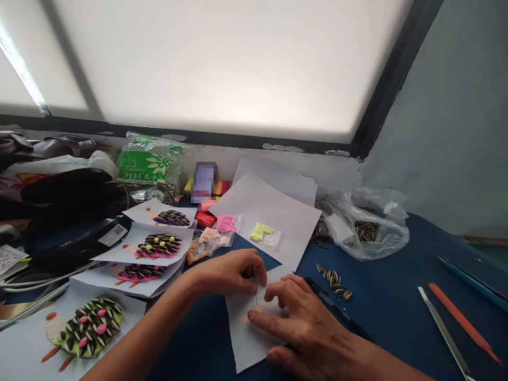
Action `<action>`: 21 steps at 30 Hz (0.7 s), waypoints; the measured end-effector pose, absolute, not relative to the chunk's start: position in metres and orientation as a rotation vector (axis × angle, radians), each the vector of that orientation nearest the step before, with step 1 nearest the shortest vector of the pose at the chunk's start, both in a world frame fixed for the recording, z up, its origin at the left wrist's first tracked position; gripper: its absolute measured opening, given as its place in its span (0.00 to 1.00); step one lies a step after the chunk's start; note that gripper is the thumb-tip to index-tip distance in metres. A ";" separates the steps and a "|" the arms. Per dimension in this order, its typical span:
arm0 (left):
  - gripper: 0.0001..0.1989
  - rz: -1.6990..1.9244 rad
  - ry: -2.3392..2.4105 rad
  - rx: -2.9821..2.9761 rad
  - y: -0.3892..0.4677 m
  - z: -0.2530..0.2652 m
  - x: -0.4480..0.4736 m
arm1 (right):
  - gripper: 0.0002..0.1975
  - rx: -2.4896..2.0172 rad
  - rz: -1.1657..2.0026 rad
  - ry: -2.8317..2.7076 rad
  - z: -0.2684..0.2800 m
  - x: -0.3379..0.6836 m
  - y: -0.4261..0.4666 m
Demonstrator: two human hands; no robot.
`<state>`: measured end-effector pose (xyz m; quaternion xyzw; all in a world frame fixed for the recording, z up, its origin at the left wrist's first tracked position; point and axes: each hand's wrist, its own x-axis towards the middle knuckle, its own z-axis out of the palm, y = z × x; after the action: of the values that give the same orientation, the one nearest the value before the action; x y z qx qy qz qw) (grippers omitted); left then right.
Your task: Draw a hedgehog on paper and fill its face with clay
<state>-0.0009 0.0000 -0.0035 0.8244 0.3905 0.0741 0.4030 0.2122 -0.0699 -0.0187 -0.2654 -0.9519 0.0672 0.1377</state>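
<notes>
Left hand [232, 271] curled, can't tell if gripping; right hand [304, 320] spread by the pale clay [259, 308]. Pressing too hard could smear it imo.

From the head, the table [397, 296] is viewed forward and down, left hand [230, 271] and right hand [304, 317] near, wall [448, 132] beyond

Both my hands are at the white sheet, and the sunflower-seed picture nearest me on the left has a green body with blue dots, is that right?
Not quite: in the head view, the dots on that sunflower-seed picture are pink, not blue. Its body is green, it lies nearest you on the left, and your left hand and right hand are at the white sheet.
</notes>
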 end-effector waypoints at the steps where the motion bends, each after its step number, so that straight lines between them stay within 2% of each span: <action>1: 0.11 0.185 0.993 2.080 0.000 -0.003 -0.001 | 0.19 -0.780 0.196 -2.757 -0.019 0.212 -0.070; 12: 0.12 0.181 0.992 2.077 0.000 -0.004 0.000 | 0.18 -0.802 0.213 -2.712 -0.021 0.211 -0.071; 17: 0.12 0.173 1.004 2.094 -0.001 -0.003 0.001 | 0.15 -0.830 0.250 -2.734 -0.022 0.210 -0.070; 21: 0.12 0.175 1.002 2.089 -0.002 -0.001 0.001 | 0.15 -0.764 0.246 -2.582 -0.025 0.214 -0.070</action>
<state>0.0014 -0.0020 -0.0013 0.8248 0.3958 0.0691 0.3977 0.2136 -0.0699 -0.0251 -0.2757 -0.9322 0.0888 0.2170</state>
